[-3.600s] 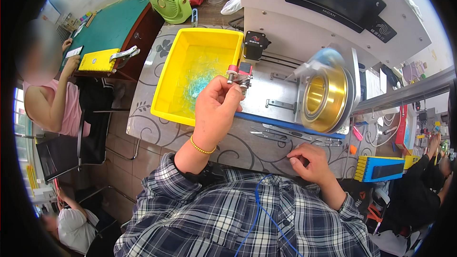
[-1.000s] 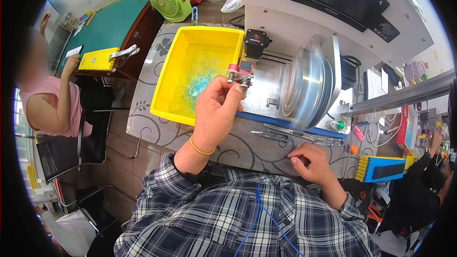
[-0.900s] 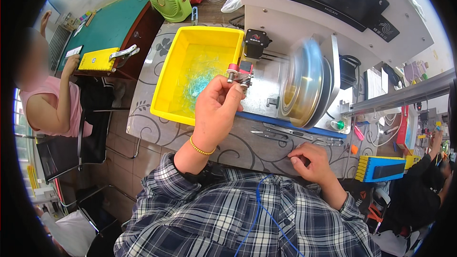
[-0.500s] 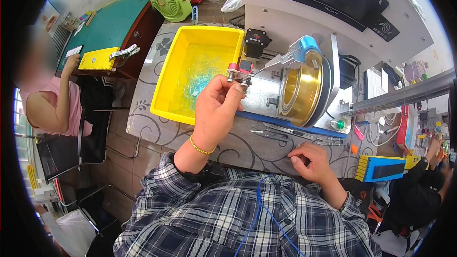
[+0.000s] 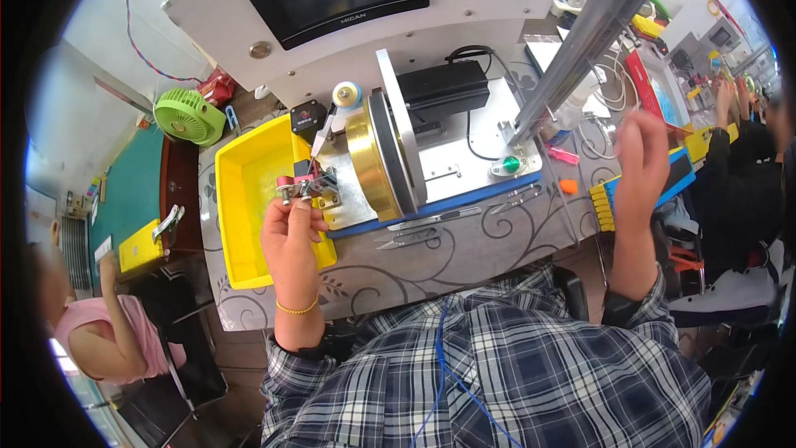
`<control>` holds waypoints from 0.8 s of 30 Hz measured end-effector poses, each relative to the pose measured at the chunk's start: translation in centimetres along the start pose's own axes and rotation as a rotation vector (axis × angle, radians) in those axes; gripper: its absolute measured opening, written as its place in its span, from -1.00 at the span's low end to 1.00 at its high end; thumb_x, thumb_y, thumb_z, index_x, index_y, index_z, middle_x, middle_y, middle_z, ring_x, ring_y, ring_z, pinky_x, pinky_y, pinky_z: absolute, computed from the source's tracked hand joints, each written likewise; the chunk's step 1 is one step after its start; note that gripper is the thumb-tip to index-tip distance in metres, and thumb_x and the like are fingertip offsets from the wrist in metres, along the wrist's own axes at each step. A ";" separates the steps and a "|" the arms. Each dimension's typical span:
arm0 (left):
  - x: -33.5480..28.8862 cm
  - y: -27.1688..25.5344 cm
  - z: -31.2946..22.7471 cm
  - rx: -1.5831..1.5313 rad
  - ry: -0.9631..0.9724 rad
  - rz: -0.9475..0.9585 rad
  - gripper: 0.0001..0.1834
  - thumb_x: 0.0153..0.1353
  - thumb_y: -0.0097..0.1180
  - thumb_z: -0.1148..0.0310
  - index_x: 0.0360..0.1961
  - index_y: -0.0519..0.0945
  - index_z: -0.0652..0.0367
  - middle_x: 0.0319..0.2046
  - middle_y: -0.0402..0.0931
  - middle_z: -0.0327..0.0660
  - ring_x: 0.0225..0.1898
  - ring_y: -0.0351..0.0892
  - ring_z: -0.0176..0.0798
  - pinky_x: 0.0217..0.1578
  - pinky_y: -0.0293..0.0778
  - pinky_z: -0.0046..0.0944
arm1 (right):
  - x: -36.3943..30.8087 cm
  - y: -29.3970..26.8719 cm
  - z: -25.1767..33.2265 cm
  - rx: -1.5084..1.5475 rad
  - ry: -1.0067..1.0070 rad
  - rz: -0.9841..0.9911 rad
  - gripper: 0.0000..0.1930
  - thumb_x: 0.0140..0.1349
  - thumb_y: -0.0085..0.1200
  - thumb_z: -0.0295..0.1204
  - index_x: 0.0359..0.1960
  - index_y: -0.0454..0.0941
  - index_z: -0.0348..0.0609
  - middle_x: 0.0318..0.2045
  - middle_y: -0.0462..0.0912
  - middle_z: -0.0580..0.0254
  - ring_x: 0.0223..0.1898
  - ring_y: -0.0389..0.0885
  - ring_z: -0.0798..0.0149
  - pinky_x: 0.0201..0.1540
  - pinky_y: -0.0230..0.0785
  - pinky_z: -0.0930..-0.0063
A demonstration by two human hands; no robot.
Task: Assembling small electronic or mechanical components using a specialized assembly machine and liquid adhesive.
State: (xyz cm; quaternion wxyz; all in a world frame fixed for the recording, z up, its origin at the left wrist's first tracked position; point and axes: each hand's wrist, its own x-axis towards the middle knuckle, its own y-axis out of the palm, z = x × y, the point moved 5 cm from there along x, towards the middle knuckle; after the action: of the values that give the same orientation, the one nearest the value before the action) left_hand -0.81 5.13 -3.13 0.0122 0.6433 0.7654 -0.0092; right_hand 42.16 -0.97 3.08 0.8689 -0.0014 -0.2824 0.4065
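Observation:
My left hand [image 5: 290, 241] is closed, thumb and fingers pinching a small metal screw knob [image 5: 306, 197] under a red clamp block [image 5: 287, 182]. This block sits at the left end of the machine, beside a gold drum [image 5: 362, 168] with a dark rim. A pointed arm with a small blue-and-white spool [image 5: 347, 94] reaches down toward the block. At the right, my right hand [image 5: 640, 170] is raised, palm side partly showing and fingers bent. Its fingertips are blurred, and nothing can be made out in it.
A yellow bin [image 5: 240, 257] stands left of the machine. Tweezers [image 5: 435, 218] and small snips lie along the blue front edge. A metal post [image 5: 572, 46] slants up at the right. A blue-and-yellow case [image 5: 609, 199] is near my right forearm. Other people sit on both sides.
The view has swung to the right. My right hand has risen from the table's front edge and moved out to the right. My left hand stays at the red clamp block.

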 end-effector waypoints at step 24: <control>-0.8 -0.6 -2.2 0.269 0.364 0.059 -0.94 0.13 0.21 0.55 -0.36 0.57 0.26 -0.34 0.60 -0.20 -0.36 0.55 -0.35 -0.27 0.47 -0.40 | -0.6 3.3 6.3 0.368 -0.093 0.176 -0.54 0.28 0.06 -0.42 0.15 0.30 -0.40 -0.06 0.54 0.00 -0.08 0.57 0.25 -0.01 0.45 0.41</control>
State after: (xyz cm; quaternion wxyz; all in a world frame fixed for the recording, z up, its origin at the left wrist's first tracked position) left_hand -1.24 4.33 -0.92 -0.2117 0.6522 0.7279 0.0055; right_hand 36.39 -0.62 7.35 0.8017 0.1512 -0.2420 0.5252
